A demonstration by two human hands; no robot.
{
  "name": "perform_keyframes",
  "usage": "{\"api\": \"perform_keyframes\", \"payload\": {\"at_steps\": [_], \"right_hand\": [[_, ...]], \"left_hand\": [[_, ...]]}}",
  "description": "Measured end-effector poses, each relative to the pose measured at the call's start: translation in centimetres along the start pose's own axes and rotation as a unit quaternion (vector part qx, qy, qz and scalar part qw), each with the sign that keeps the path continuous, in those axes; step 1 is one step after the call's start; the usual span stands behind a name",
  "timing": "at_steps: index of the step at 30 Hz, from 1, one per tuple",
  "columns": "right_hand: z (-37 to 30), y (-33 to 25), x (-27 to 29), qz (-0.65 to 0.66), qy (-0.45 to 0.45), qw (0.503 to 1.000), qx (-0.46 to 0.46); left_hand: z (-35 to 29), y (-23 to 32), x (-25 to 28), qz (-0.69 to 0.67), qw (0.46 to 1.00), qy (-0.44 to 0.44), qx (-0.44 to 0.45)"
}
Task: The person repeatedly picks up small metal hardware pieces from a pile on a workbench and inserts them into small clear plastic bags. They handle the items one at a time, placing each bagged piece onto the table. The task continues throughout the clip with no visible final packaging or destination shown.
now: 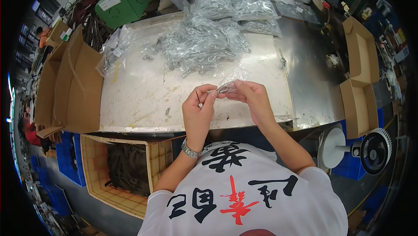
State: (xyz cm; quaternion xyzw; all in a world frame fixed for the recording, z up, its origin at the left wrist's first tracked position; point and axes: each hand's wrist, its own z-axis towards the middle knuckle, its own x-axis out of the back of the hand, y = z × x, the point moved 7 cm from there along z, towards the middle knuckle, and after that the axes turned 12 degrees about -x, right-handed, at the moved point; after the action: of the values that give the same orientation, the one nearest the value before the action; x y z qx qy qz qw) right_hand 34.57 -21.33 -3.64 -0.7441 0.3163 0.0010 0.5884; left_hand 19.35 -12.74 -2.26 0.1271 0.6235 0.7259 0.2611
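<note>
Above the near part of the worktable (143, 110), my two hands meet at a small clear plastic bag (225, 89) with shiny metal pieces in it. My left hand (198, 107) pinches its left end, and a thin dark thing with a white tip also shows among those fingers; its kind cannot be made out. Fingers and thumb of my right hand (254, 96) are closed on the bag's right side. Beyond them lies a big heap of similar small bags (200, 44), holding metal pieces with ring-shaped ends.
Large filled clear bags (254, 1) are stacked behind the heap. An open cardboard box (80, 88) stands left, another (360, 79) right. A green machine (128, 1) sits far left. Below the table edge are a yellow crate (98, 181) with dark strips and a fan (375, 151).
</note>
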Motion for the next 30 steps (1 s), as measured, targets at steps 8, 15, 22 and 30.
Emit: {"api": "perform_keyframes", "payload": {"at_steps": [8, 15, 22, 30], "right_hand": [[0.8, 1.5, 0.7, 0.01, 0.002, 1.0, -0.016], [1.0, 1.0, 1.1, -0.014, 0.006, 1.0, -0.017], [0.9, 0.8, 0.6, 0.001, 0.002, 1.0, -0.005], [0.1, 3.0, -0.9, 0.061, -0.016, 0.998, -0.032]], "left_hand": [[-0.2, -0.8, -0.5, 0.022, 1.0, -0.006, -0.003], [0.4, -0.5, 0.0, 0.006, 1.0, 0.003, -0.009], [0.0, -0.8, -0.6, -0.008, 0.999, -0.027, 0.018], [-0.8, -1.8, -1.1, -0.019, 1.0, 0.016, 0.007]]}}
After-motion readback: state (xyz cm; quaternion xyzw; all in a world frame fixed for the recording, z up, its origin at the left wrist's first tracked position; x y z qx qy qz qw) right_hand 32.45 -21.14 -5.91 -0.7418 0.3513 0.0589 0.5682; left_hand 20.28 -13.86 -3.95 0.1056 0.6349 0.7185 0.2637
